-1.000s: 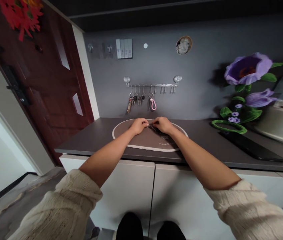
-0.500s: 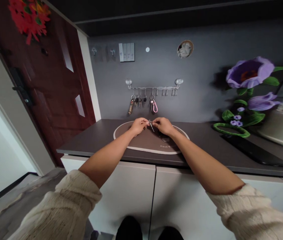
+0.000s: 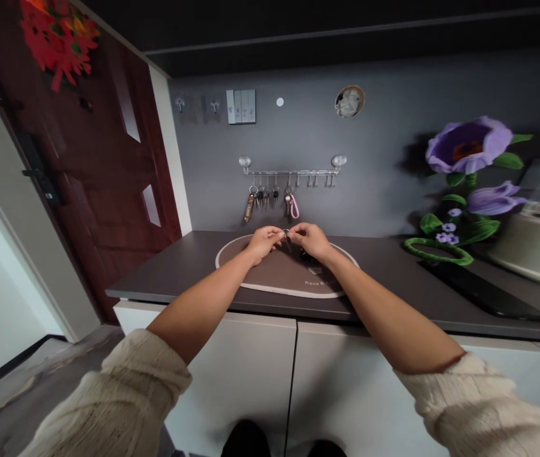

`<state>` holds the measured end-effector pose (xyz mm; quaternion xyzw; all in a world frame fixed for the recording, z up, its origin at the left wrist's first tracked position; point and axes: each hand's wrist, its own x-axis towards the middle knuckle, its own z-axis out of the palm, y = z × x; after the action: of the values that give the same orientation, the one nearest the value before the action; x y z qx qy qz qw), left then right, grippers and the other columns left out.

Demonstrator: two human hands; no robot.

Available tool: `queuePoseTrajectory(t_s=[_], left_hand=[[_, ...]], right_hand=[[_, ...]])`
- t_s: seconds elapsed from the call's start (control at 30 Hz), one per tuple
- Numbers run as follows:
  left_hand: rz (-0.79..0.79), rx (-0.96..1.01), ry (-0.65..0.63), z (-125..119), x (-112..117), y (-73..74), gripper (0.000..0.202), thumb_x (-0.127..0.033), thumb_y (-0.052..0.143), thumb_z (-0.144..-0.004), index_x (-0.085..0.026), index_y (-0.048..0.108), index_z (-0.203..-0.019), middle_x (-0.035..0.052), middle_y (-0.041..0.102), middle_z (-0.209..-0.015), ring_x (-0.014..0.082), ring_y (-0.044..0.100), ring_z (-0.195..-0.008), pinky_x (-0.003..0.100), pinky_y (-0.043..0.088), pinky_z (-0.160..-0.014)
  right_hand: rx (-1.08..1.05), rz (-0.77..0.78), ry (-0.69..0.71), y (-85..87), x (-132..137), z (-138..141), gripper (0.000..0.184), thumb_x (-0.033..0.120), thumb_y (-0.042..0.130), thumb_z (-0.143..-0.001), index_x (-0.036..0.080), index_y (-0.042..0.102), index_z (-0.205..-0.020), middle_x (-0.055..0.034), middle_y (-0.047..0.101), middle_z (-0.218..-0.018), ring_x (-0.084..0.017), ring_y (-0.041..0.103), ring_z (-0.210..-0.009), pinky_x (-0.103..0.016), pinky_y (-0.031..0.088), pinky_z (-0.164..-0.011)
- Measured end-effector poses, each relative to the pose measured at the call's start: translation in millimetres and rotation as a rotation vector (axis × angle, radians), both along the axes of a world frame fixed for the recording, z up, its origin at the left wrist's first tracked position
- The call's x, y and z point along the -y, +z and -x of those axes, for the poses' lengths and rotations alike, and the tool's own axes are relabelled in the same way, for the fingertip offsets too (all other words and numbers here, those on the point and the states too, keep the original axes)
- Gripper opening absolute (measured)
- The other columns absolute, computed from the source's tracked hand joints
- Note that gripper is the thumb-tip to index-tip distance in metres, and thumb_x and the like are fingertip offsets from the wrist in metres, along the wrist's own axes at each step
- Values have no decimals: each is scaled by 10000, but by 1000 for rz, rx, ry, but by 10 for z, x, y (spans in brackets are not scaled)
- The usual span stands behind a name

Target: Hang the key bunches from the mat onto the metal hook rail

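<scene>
Over the brown mat (image 3: 274,279) my two hands meet, fingertips pinched together. My left hand (image 3: 264,243) is closed on one side of a thin metal key ring (image 3: 286,231). From the other side my right hand (image 3: 314,240) pinches at the same ring. A slim silver key (image 3: 290,245) hangs down between them, small and a bit blurred. Something dark (image 3: 306,256) lies on the mat just under my right hand, partly hidden. Behind, a clear hook rail (image 3: 293,172) carries several keys, a brown tag (image 3: 249,208) and a pink loop (image 3: 295,207).
A purple flower ornament (image 3: 470,146) stands on the dark counter (image 3: 155,266) at right, beside a black phone-like slab (image 3: 484,292) and a pale rounded appliance (image 3: 537,247). A shelf (image 3: 346,38) overhangs above. At left is a dark red door (image 3: 108,190).
The key between my hands has swung to hang more upright and shows less plainly. My hands stay nearly in place, while the view has tilted slightly upward.
</scene>
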<state>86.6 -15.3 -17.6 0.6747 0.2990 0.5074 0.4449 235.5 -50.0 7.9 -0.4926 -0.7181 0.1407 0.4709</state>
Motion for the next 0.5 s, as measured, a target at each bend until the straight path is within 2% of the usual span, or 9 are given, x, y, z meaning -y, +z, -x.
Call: queuePoseTrajectory(t_s=[0.3, 0.5], left_hand=[[7, 6, 12, 3, -1, 2, 271, -350, 581, -658, -132, 577, -819, 52, 616, -765, 74, 505, -574, 180, 348, -479], [2, -51, 84, -8, 48, 31, 234, -327, 535, -688, -133, 576, -813, 53, 619, -768, 73, 490, -550, 189, 341, -480]], right_hand=[[-86, 30, 45, -28, -60, -18, 181, 320, 542, -654, 142, 569, -676, 18, 525, -568, -75, 423, -521, -210, 349, -550], [-174, 41, 46, 2, -12, -25, 181, 319, 549, -640, 139, 550, -661, 16, 528, -583, -76, 435, -533, -214, 358, -559]])
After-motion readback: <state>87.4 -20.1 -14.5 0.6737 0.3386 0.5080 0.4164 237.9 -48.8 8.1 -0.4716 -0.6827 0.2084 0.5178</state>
